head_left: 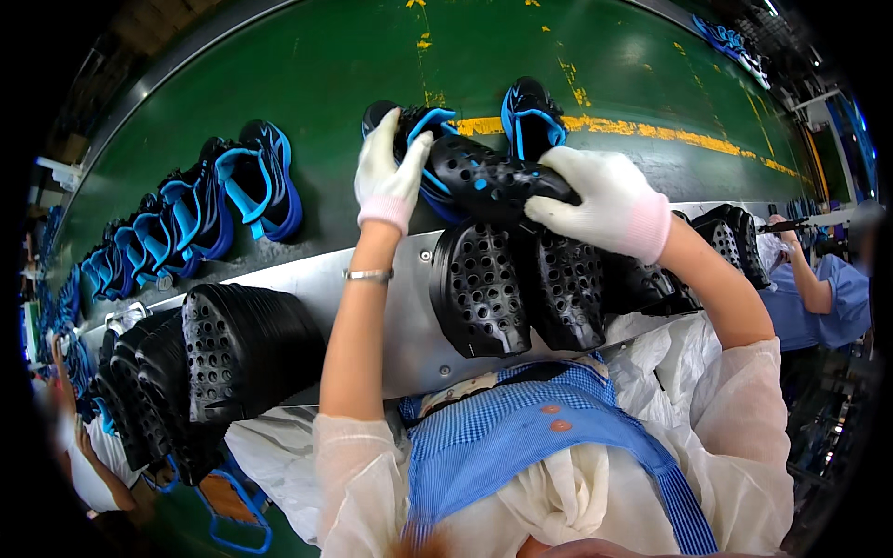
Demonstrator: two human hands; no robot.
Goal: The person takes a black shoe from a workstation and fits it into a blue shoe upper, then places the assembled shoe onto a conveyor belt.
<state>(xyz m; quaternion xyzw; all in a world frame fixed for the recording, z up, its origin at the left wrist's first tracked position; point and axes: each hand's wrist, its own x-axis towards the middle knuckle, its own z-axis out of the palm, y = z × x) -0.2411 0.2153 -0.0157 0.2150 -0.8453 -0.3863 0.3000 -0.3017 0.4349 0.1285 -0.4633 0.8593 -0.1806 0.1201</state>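
Note:
White gloves with pink cuffs cover both of my hands. My left hand (pixel 391 169) is closed around a black and blue sneaker (pixel 433 119) above the metal edge of the green conveyor. In my right hand (pixel 600 200) is a black perforated plastic shoe form (pixel 484 177), gripped at one end. Its other end lies against the opening of the sneaker; how far it reaches inside is hidden. Another black and blue sneaker (pixel 532 123) sits just beyond the form. Close below my hands, stacks of similar perforated forms (pixel 479 288) stand on the metal ledge.
More sneakers (pixel 260 181) line the conveyor (pixel 326 65) at the left. Another stack of black forms (pixel 242 349) stands left of my arm. At the right, a co-worker in blue (pixel 819 288) reaches toward the line; another person (pixel 102 465) is at the far left.

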